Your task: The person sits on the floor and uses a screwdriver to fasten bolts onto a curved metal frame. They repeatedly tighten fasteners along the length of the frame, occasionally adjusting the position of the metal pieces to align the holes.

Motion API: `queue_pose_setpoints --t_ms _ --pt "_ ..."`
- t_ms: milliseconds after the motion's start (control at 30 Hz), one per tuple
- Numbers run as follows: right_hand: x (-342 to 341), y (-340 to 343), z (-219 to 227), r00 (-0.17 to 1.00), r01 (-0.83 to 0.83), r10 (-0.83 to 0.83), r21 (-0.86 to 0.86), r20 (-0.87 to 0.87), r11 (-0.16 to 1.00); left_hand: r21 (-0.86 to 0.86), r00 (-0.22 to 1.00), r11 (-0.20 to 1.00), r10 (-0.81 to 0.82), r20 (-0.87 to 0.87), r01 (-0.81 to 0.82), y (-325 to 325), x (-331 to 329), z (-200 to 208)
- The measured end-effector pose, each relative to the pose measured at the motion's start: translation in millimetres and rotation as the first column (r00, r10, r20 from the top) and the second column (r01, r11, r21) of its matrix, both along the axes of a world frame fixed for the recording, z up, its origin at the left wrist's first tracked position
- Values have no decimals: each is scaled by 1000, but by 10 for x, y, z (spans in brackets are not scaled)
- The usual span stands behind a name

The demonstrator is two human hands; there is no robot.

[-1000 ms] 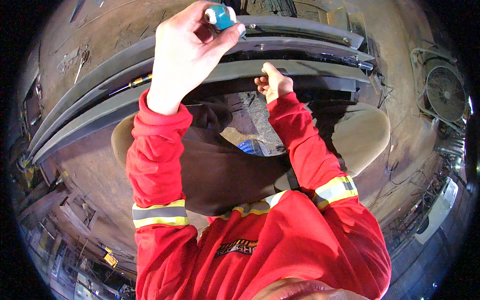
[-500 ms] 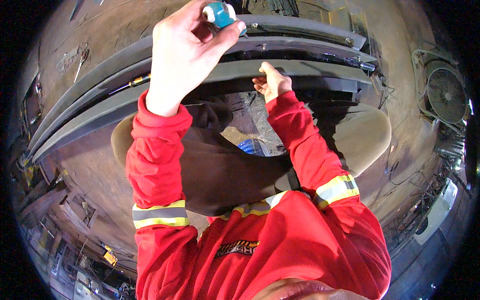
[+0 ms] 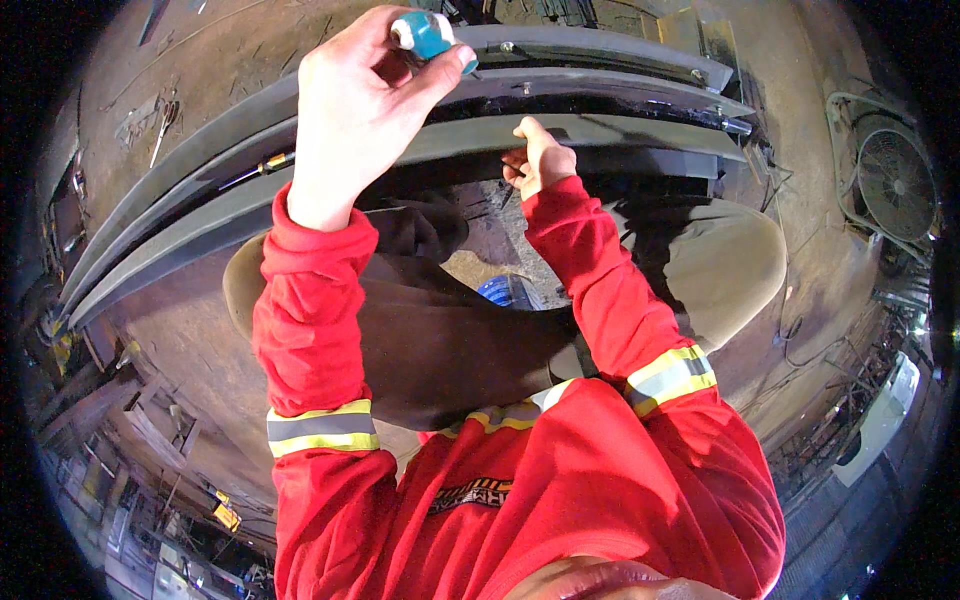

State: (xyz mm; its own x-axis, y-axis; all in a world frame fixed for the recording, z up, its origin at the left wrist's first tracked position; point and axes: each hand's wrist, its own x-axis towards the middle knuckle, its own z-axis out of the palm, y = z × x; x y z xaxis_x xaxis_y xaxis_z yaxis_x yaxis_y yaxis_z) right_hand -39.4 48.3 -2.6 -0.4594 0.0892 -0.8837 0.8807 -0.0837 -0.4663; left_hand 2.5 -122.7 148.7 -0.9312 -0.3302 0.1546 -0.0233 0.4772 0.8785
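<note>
Raised above the long curved metal bars, my left hand is closed around a small rounded teal and white object. Its exact kind cannot be made out. Lower and to the right, my right hand is at the near edge of the closest grey metal bar. Its thumb points forward over the bar and the other fingers curl below. Whatever those fingers hold, if anything, is hidden. A screwdriver with a yellow and black handle lies across the bars, left of my left wrist.
Two more curved bars lie beyond the nearest, including a far bar. A round caged fan stands at the right. Scrap metal lies at the lower left. My bent knees flank a blue thing below.
My left hand has shifted slightly left and down with the teal and white object. My right hand has moved slightly left and up along the bar's edge, its fingers still curled.
</note>
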Motion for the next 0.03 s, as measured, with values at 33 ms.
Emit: queue_pose_setpoints --t_ms 33 --pt "-28 -29 -35 1000 8 -7 58 -7 998 -21 1000 1000 -12 10 12 -10 8 13"
